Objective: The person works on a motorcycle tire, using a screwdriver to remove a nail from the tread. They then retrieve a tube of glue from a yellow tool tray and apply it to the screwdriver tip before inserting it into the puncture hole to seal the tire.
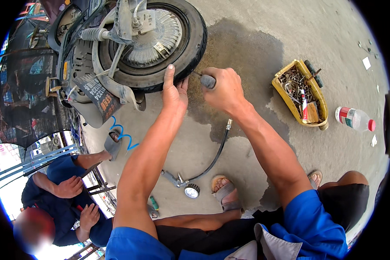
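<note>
My left hand (176,94) grips the lower edge of a black tire (198,51), thumb on the sidewall and fingers partly hidden round the tread. The tire is on the wheel of a tipped scooter, with a dusty ribbed metal hub (169,32) at its centre. Just right of the tread, my right hand (224,90) is closed round a tool with a dark grey rounded handle (207,81). Its thin shaft points at the tread; whether the tip is in the rubber I cannot tell.
A tire inflator hose with gauge (192,190) lies by my foot. At right are a yellow container (295,113) of small metal parts and a plastic bottle (355,118). A seated person (60,190) is lower left, near a blue coiled hose (125,135). Wet concrete (247,47) spreads beyond my hands.
</note>
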Demonstrator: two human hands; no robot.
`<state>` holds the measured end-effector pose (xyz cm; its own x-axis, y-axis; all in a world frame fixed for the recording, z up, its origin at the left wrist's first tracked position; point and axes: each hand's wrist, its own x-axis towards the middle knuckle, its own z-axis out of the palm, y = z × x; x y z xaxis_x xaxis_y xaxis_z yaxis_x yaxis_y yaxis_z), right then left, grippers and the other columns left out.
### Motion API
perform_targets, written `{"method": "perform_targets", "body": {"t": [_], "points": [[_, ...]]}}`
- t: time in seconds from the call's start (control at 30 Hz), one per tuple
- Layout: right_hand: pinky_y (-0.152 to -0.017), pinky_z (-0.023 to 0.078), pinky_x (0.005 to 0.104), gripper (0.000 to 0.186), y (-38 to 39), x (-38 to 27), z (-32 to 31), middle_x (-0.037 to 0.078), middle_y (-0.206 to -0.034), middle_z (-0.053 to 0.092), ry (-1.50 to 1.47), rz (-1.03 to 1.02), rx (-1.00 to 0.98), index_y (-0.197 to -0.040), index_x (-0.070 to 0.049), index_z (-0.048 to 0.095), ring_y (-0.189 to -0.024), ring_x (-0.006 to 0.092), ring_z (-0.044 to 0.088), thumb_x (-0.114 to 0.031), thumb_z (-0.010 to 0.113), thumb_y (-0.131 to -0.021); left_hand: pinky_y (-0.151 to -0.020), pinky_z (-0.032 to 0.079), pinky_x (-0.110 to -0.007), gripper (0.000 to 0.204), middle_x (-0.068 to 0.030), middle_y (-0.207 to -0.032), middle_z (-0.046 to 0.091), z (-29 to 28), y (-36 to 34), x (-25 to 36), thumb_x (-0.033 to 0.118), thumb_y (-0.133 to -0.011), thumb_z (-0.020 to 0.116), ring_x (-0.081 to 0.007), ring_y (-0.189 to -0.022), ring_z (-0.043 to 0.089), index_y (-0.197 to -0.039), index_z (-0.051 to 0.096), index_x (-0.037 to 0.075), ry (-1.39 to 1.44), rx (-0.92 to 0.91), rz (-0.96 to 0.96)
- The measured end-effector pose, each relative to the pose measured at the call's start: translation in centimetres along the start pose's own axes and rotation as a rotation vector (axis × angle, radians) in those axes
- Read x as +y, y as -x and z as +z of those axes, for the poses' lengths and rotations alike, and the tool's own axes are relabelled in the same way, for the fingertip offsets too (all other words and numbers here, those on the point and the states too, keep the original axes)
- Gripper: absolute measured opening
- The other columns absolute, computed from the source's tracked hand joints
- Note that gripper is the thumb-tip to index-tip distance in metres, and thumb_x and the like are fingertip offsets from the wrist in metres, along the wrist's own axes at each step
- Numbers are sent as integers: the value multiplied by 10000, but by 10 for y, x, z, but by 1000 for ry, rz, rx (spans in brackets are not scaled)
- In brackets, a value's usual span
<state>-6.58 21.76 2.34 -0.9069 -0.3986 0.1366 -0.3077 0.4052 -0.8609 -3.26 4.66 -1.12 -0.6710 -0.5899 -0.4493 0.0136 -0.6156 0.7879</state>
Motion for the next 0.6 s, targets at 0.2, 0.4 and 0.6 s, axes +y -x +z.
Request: {"method": "perform_targets", "body": {"t": [0.2,0.4,0.6], "points": [[-403,390,215,130,-13,33,-5,80,-821,683,-1272,1030,-187,-974,22,612,-575,77,545,-78,604,-891,-1176,389,-425,705,-87,-1368,517,1,4,1,279,-796,853,-254,-1312,484,-1355,479,67,18,21,-12],[-413,443,187,145,5,51,14,70,-887,663,-2038,1362,-307,-1045,24,548,-581,66,561,-92,518,-964,-1181,373,-439,705,-78,-1368,522,1,1,-1,273,-806,846,-258,-1312,481,-1369,472,73,22,4,6],[-685,582,314,176,20,32,12,109,-922,685,-1591,1152,-53,-1015,33,582,-759,173,664,-121,596,-932,-1181,370,-450,710,-63,-1363,530,-2,0,3,279,-794,855,-251,-1291,500,-1367,476,98,14,22,-3]]}}
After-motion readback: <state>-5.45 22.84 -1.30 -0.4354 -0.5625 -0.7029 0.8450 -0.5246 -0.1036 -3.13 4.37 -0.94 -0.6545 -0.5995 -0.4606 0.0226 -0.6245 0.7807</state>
